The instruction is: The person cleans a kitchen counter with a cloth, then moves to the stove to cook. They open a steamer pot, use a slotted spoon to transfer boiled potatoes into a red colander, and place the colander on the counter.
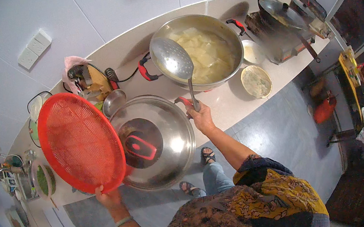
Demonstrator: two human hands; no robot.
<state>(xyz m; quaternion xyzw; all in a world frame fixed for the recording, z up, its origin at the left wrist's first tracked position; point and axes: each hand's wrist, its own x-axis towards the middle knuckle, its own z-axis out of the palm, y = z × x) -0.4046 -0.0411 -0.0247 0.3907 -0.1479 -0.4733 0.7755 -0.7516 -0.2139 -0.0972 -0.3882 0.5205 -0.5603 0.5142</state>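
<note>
My left hand (106, 195) grips the lower rim of a red plastic colander basket (81, 144), tilted up with no food visible in it. The handle of a perforated steel skimmer (173, 58) is in my right hand (201, 116). Its bowl lies over the left part of a big steel pot (234, 68), which has red-and-black side handles. Pale, yellowish food slices (206, 50) sit in liquid inside that pot. Between my hands is a large, shiny round steel lid (173, 125) with a black-and-red handle; the basket covers part of its left edge.
Right of the pot stand a bowl of pale food (256, 82), a small white dish (251, 51) and a lidded wok (282, 14) on a stove. A small metal bowl (114, 102) is behind the lid. A black cord (130, 77) runs beside the pot. Leafy greens (42, 180) lie far left.
</note>
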